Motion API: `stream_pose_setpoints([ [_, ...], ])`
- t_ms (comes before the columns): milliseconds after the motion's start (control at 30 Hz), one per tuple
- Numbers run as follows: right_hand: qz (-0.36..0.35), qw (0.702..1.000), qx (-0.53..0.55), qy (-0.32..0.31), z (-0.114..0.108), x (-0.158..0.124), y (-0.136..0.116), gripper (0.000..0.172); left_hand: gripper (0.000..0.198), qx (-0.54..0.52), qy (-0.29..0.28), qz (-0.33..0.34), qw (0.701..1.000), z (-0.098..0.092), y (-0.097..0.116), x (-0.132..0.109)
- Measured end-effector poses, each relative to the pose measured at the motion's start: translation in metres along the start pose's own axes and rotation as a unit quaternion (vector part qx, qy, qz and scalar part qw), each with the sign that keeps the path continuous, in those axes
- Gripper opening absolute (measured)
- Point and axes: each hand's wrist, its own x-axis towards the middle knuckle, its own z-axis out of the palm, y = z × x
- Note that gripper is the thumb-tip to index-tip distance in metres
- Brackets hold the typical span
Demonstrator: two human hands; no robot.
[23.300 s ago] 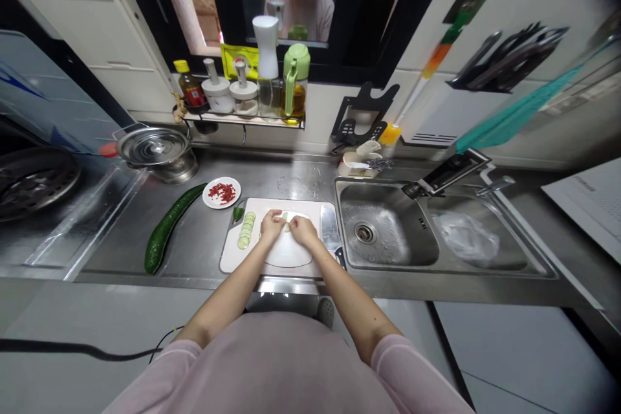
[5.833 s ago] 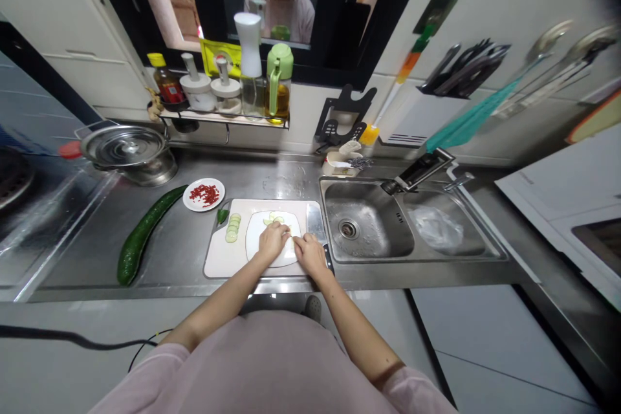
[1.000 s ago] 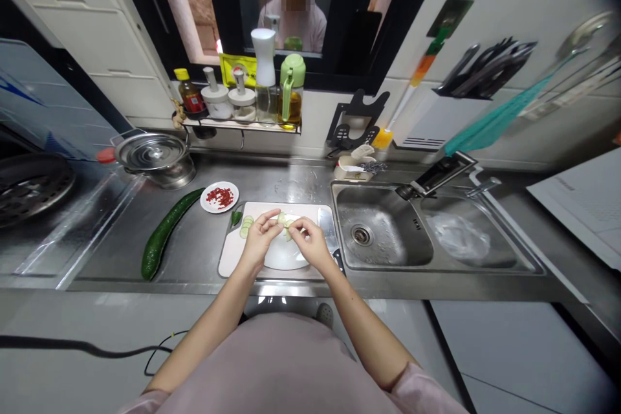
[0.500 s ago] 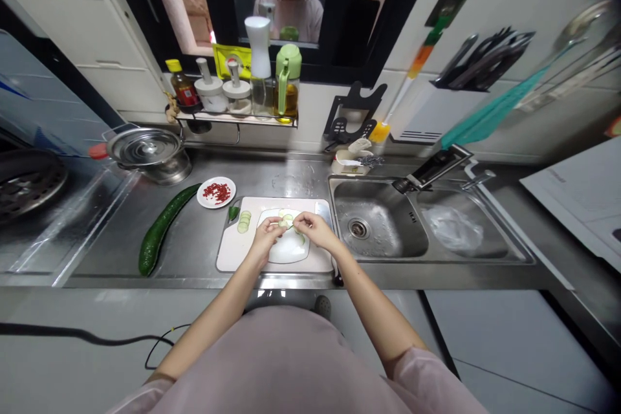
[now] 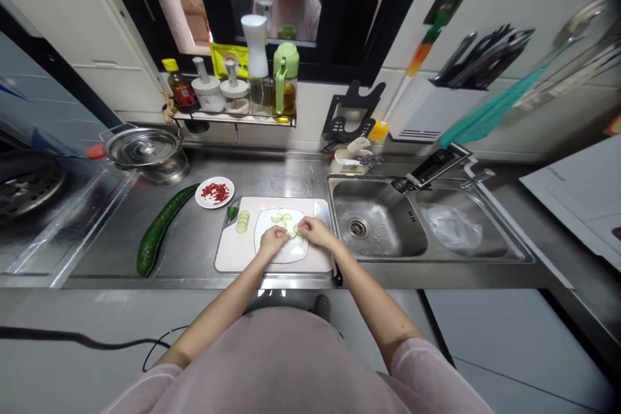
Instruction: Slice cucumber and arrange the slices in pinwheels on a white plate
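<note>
Both of my hands are over a white plate (image 5: 279, 253) that rests on a pale cutting board (image 5: 230, 255). The fingers of my right hand (image 5: 315, 231) pinch a thin cucumber slice (image 5: 295, 229) at the plate's right side. My left hand (image 5: 274, 240) is beside it with its fingertips pressed together; what they hold is too small to make out. Several cucumber slices (image 5: 281, 217) lie toward the back of the plate. An overlapping row of slices (image 5: 242, 222) and a green cucumber end (image 5: 231, 213) are on the board's left.
A long cucumber (image 5: 162, 229) and a small plate of chopped red pieces (image 5: 215, 193) lie to the left, before a lidded pot (image 5: 148, 152). A knife, its black handle (image 5: 337, 275) at the front edge, borders the board's right side. The sink (image 5: 381, 220) is to the right.
My hands have come nearer me and moved apart slightly, uncovering slices at the back of the plate. My right hand is now at a slice on the plate's right side.
</note>
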Motion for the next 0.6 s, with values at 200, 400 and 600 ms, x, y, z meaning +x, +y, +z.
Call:
stream_pose_setpoints([
  [200,0.015,0.994,-0.099,-0.032,-0.001,0.003,0.001,0.014,0.018,0.126,-0.019,-0.009,0.992,0.003,0.006,0.003],
  [400,0.027,0.980,-0.183,-0.070,-0.003,0.003,-0.005,0.020,0.017,0.179,-0.032,-0.014,0.983,0.005,0.010,0.002],
  [600,0.012,0.960,-0.270,-0.079,-0.003,0.003,-0.011,0.022,0.018,0.275,-0.003,0.058,0.960,0.006,0.010,0.001],
])
